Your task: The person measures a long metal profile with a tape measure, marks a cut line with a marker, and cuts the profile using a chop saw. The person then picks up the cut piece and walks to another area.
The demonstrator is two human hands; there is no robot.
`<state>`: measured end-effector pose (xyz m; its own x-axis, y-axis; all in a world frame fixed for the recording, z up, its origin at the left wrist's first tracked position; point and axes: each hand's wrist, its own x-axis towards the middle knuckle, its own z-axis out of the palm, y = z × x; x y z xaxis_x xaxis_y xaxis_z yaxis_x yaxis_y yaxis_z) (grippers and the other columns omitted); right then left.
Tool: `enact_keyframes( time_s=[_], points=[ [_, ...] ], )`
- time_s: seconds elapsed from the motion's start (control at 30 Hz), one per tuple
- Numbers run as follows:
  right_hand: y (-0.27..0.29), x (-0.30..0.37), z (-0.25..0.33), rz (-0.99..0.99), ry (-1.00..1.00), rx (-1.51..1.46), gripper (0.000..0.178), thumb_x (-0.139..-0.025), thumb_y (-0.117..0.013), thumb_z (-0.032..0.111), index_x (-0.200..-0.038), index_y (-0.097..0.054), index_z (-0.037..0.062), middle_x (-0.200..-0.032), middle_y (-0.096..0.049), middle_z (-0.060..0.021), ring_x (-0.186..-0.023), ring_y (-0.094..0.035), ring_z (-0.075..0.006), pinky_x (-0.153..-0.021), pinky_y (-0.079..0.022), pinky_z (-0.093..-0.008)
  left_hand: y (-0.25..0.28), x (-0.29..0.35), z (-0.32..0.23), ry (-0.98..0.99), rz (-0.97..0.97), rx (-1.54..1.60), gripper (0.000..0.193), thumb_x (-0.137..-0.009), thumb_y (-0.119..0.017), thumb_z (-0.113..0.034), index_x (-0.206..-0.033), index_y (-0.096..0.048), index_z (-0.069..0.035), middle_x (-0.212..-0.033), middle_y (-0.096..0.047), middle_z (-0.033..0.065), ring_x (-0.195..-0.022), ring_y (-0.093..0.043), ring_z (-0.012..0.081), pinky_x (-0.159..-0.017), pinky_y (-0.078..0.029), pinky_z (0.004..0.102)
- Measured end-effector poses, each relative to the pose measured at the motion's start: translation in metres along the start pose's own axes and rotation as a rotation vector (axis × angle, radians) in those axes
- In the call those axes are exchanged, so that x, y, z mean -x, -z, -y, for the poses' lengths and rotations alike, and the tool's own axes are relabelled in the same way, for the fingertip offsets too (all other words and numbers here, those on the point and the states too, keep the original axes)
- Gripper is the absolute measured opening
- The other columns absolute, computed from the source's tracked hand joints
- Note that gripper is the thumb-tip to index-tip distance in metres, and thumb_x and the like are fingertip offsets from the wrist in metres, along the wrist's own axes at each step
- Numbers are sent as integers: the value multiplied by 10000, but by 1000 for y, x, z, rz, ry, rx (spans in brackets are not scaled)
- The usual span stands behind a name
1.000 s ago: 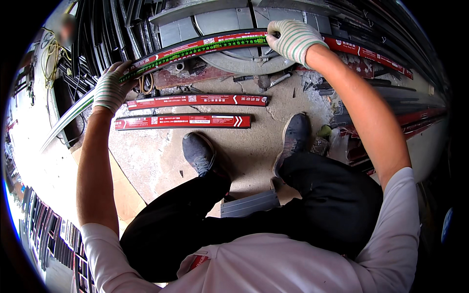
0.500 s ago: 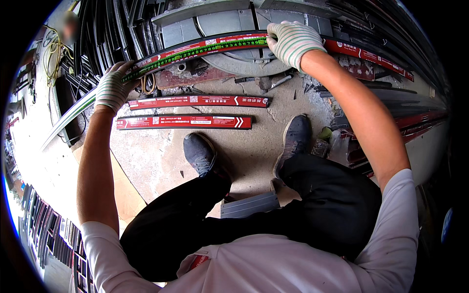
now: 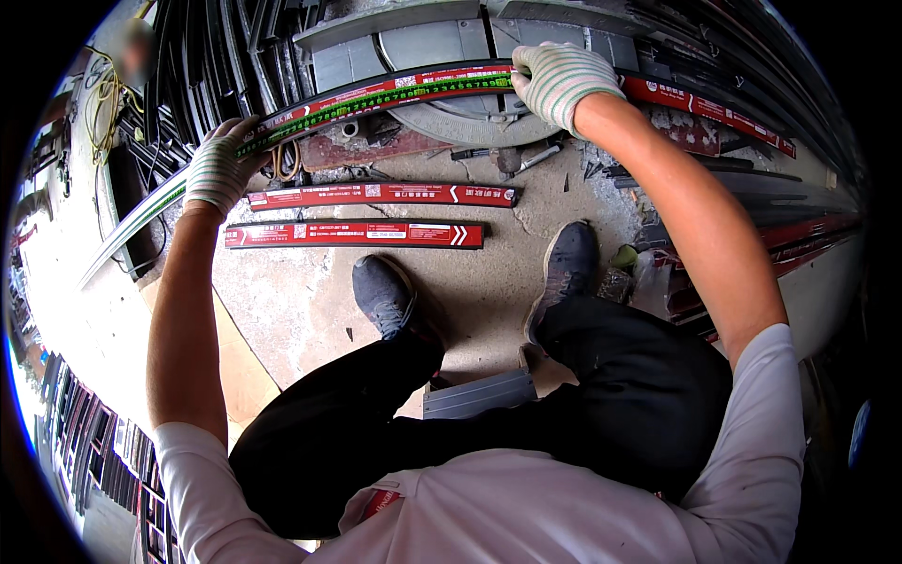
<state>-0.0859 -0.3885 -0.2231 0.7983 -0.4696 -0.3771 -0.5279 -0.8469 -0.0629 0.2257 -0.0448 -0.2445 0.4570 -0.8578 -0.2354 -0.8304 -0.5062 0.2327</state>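
Observation:
A long dark profile strip with red printed film (image 3: 648,91) lies across the far side in front of me. Along its near edge runs a green measuring tape (image 3: 376,98) with dark markings. My left hand (image 3: 218,171), in a striped knit glove, is closed around the tape and strip at the left. Past it, a pale, glaring length continues toward the lower left. My right hand (image 3: 566,86), gloved alike, is closed over the strip at the tape's right end; its fingertips are partly hidden. Two shorter red-filmed profile pieces, one farther (image 3: 395,194) and one nearer (image 3: 357,234), lie on the floor.
A grey metal saw table (image 3: 432,42) with a rounded base stands behind the strip. Dark profiles (image 3: 216,56) are heaped at the far left, and more red-filmed ones (image 3: 799,235) lie at right. Between my shoes and knees sits a grey metal piece (image 3: 479,395).

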Motion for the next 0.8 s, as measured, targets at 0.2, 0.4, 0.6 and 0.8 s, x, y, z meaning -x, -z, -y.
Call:
enact_keyframes(
  time_s=[0.2,0.4,0.6,0.8],
  points=[
    [1,-2,-3,41,-7,19,296,-987,-585,342,-1160,-723,147,-1098,-742,-126,-1036,-696,-359,-903,-552,-485,3,0,-3,3,17,2,594,-772,-855,-68,-1334,-662,-68,-1286,-668,116,-1205,-621,330,-1060,-494,392],
    [-6,-8,-6,46,15,22,285,-988,-584,344,-1143,-719,146,-1097,-740,-133,-1033,-691,-369,-884,-550,-489,3,-1,-6,-9,6,-11,597,-774,-853,-74,-1338,-658,-68,-1282,-670,119,-1196,-621,338,-1052,-495,395],
    [-2,-6,-5,68,7,4,281,-987,-579,327,-1153,-709,142,-1108,-736,-142,-1042,-687,-377,-893,-548,-489,3,1,-7,-11,-1,-11,588,-778,-851,-87,-1333,-658,-69,-1288,-669,119,-1192,-621,342,-1056,-490,400],
    [1,-7,-5,124,-7,-40,280,-993,-565,310,-1159,-699,129,-1124,-731,-152,-1044,-684,-388,-898,-544,-494,1,0,-8,-10,-7,-63,600,-778,-854,-100,-1342,-652,-78,-1297,-668,118,-1198,-618,348,-1059,-487,405]
  ],
)
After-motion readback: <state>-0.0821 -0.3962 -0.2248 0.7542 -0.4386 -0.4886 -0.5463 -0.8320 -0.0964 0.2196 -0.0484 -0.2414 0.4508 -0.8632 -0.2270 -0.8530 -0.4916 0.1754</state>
